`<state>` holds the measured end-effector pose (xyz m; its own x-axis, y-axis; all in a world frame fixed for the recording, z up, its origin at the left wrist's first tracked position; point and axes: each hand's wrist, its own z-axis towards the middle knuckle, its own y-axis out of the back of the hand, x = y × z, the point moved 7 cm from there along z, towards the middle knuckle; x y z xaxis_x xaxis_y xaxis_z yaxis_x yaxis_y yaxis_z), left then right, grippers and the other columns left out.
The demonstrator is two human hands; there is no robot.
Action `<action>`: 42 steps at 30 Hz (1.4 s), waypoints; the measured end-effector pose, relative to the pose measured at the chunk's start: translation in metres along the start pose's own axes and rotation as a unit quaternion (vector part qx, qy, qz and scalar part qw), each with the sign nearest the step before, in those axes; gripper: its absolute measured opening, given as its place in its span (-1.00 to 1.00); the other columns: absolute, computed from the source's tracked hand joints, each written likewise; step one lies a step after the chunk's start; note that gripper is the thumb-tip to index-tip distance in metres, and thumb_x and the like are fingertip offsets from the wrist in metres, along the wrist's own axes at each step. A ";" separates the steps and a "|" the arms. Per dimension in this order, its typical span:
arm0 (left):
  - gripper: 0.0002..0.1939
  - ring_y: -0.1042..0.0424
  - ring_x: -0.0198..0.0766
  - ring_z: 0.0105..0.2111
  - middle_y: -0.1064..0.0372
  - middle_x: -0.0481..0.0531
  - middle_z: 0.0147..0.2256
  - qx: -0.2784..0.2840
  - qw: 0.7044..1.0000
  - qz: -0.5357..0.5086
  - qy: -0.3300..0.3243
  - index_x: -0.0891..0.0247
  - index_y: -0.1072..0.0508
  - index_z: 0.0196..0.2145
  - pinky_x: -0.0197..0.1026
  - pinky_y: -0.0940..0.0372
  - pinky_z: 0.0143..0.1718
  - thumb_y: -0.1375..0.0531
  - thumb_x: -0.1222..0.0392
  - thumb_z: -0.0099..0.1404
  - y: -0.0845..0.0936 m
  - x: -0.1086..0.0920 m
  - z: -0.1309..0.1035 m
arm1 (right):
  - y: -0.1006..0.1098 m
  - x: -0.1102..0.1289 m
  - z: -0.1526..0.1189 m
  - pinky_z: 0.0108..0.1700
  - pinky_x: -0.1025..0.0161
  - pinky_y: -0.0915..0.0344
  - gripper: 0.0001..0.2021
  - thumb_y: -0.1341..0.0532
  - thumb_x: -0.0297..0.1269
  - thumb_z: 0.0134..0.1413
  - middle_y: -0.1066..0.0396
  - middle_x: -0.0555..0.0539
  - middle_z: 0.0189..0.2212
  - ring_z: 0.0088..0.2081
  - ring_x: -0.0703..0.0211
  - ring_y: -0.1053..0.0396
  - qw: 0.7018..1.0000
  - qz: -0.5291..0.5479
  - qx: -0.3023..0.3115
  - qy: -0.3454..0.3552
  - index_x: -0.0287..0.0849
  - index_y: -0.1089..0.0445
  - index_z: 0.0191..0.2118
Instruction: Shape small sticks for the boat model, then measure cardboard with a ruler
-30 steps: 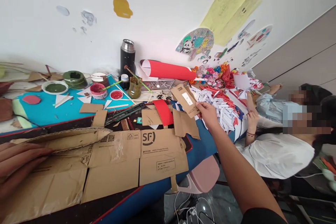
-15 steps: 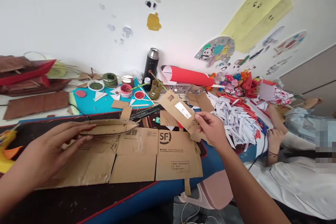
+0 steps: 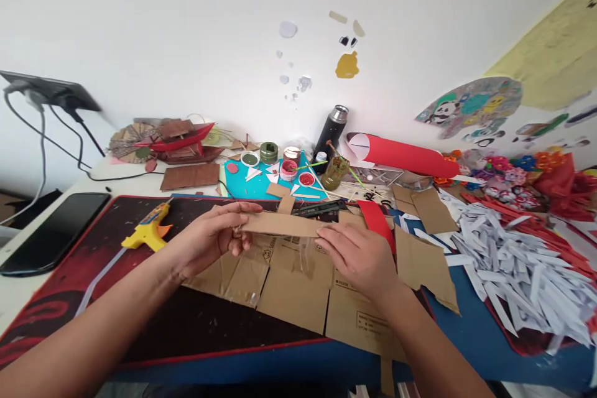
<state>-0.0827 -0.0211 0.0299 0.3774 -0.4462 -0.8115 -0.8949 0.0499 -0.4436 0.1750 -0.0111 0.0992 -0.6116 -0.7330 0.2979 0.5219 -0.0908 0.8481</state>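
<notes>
Between my hands is a narrow, boat-shaped cardboard piece (image 3: 282, 225), its long plain side facing me. My left hand (image 3: 217, 233) is closed on its left end, with the fingers curled behind and under. At the right end, my right hand (image 3: 359, 255) pinches the tip, and its thumb is hidden. Below both hands lies a large flattened cardboard box (image 3: 296, 289) with printing and creases, partly covered by my hands. A torn flat piece of cardboard (image 3: 424, 267) rests to the right of my right hand. To the left lies a yellow glue gun (image 3: 149, 230).
A black phone (image 3: 53, 233) lies far left, below a power strip (image 3: 60, 92) with cables. Paint jars (image 3: 268, 153), a black thermos (image 3: 331, 137) and a red paper roll (image 3: 405, 155) stand or lie along the wall. White paper strips (image 3: 536, 267) are heaped at the right.
My right hand has let go of the flat labelled cardboard and now grips the boat-shaped piece's other end. The view has swung left, bringing the phone and the whole glue gun into sight.
</notes>
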 end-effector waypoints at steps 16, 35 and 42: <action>-0.28 -0.43 -0.20 -0.46 -0.40 -0.08 -0.39 -0.032 0.949 0.297 -0.099 0.12 -0.31 0.39 -0.14 -0.32 -0.36 -0.36 -0.01 0.35 0.019 -0.024 -0.026 | -0.067 -0.052 -0.032 -0.64 0.30 -0.25 -0.47 -0.37 0.21 0.15 -0.56 -0.03 -0.32 -0.64 0.25 -0.40 0.796 0.456 0.026 -0.398 -0.08 -0.53 0.06; -0.54 -0.45 -0.39 -0.50 -0.52 -0.11 -0.35 -0.181 0.959 0.096 -0.197 0.28 -0.46 0.02 -0.38 -0.34 -0.53 -0.47 0.19 0.22 0.074 -0.065 -0.032 | -0.086 -0.046 -0.007 -0.33 0.18 -0.34 -0.68 -0.29 -0.02 0.27 -0.63 -0.03 -0.40 -0.42 0.08 -0.50 0.931 0.234 0.062 -0.273 -0.03 -0.62 0.02; -0.41 -0.48 -0.26 -0.45 -0.52 -0.01 -0.29 -0.130 0.953 0.244 -0.123 0.27 -0.49 0.12 -0.22 -0.40 -0.47 -0.43 -0.06 0.24 0.076 -0.033 -0.008 | -0.090 -0.050 -0.015 -0.43 0.20 -0.30 -0.62 -0.21 0.02 0.35 -0.61 -0.05 -0.43 -0.48 0.10 -0.47 0.898 0.301 0.020 -0.321 -0.10 -0.58 0.07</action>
<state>-0.1651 -0.0100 0.0257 -0.0840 -0.2013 -0.9759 -0.9948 -0.0390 0.0936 0.1672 0.0239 0.0013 -0.4486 -0.1012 0.8880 0.8590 0.2253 0.4597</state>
